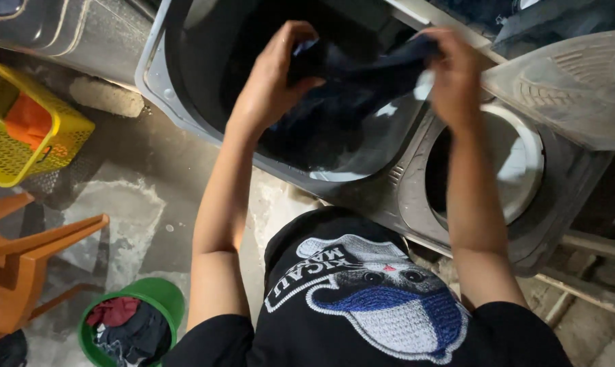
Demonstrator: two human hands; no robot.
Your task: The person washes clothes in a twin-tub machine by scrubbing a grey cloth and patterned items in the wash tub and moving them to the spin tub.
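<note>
My left hand (275,75) and my right hand (453,71) both grip a dark blue garment (358,71), stretched between them above the wash tub (205,102) of a grey twin-tub washing machine. The cloth hangs down into the dark tub. To the right, under my right forearm, the round spin tub opening (525,160) shows a white rim. Its translucent lid (579,88) stands raised at the right.
A yellow plastic basket (63,132) with something orange in it sits on the wet concrete floor at left. An orange plastic chair (22,258) stands at lower left. A green bucket (165,295) holds dark and red clothes.
</note>
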